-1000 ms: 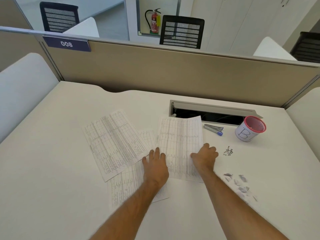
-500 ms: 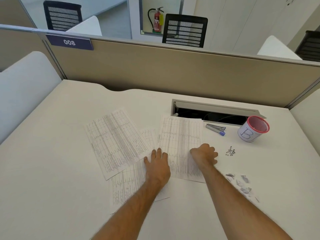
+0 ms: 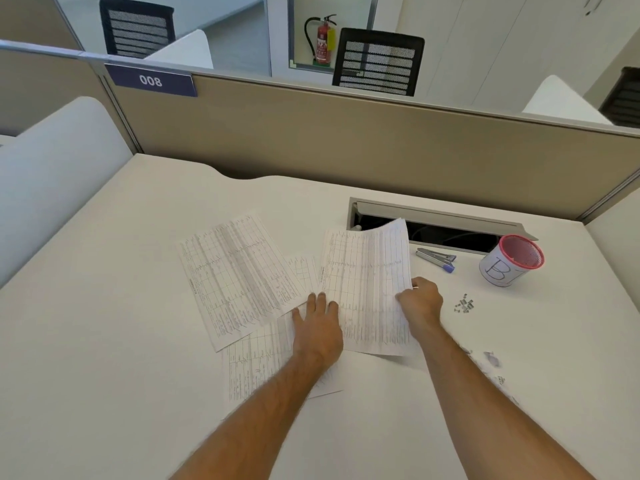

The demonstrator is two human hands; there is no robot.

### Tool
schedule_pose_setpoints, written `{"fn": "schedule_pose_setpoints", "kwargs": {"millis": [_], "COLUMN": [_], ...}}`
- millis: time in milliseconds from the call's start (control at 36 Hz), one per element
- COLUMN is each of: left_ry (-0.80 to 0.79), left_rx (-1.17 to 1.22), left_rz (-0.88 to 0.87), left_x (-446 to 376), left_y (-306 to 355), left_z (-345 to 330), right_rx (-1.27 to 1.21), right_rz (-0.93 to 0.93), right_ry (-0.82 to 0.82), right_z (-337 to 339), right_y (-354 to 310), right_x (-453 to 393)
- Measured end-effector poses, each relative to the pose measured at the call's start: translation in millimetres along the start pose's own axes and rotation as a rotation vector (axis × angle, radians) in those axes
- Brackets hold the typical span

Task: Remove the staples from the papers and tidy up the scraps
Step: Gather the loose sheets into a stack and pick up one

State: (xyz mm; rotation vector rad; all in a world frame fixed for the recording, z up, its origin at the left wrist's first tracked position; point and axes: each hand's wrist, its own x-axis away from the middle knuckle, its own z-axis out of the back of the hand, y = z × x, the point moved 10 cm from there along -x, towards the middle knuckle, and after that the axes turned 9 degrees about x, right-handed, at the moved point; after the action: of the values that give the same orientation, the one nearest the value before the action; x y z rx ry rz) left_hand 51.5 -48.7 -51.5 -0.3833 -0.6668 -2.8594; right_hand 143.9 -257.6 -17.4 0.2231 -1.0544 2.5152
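head cam: right grip [image 3: 420, 301] pinches sheet [image 3: 367, 285] edge, left grip [image 3: 318, 323] flat, released; cup [image 3: 512, 260] contents unclear.

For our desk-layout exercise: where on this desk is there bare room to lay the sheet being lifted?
Bare desk lies left of the left sheet, and along the back between the sheets and the partition. The right side is crowded: staple remover, cup, pulled staples, paper scraps.

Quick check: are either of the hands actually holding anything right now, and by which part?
The right hand grips the rightmost sheet by its right edge, lifting it so the far corner curls up. The left hand holds nothing; it presses flat on the papers.
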Motion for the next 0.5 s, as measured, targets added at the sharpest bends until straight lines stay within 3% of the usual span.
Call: {"fn": "schedule_pose_setpoints", "kwargs": {"millis": [167, 361, 500], "left_ry": [0.041, 0.062, 0.034], "left_rx": [0.03, 0.005, 0.019], "left_rz": [0.031, 0.164, 0.261], "left_x": [3, 8, 13], "left_y": [-6, -30, -58], "left_z": [9, 14, 11], "right_rx": [-0.001, 0.05, -0.014], "right_rz": [0.158, 0.369, 0.442], "right_ry": [0.121, 0.392, 0.486], "right_z": [30, 73, 91], "right_y": [-31, -78, -103], "right_x": [7, 25, 37]}}
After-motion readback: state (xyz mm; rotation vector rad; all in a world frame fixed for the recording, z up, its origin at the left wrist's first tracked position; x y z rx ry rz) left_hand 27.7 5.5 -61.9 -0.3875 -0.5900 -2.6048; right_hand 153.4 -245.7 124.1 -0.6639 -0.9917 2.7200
